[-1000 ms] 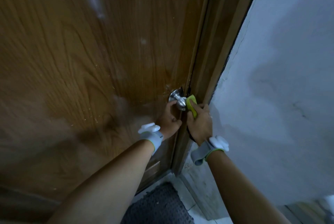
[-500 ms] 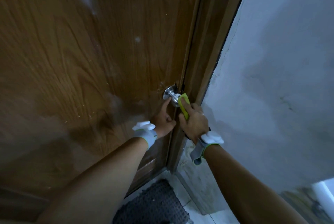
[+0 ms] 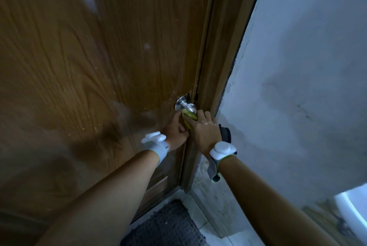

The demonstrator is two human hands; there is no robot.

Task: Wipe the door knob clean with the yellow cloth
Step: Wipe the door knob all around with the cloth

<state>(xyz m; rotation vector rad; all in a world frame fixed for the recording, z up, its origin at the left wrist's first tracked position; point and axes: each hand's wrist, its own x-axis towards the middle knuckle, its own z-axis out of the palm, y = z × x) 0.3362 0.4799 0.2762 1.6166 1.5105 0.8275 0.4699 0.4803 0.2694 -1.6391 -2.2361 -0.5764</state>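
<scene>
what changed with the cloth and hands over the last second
The right hand brought the yellow cloth from the knob's right side to underneath the door knob. The left hand closed in beside it under the knob. Unchanged: right hand holds the cloth, door shut, mat on the floor.

- A brown wood-grain door (image 3: 83,63) fills the left side, with pale smudges on its surface.
- A brown door frame (image 3: 222,51) runs down just right of the door.
- A pale, cracked wall (image 3: 309,71) takes up the right side.
- A dark mesh mat (image 3: 166,226) lies on the floor at the near edge, below the door.
- Light floor tiles (image 3: 216,235) show just right of the mat.
</scene>
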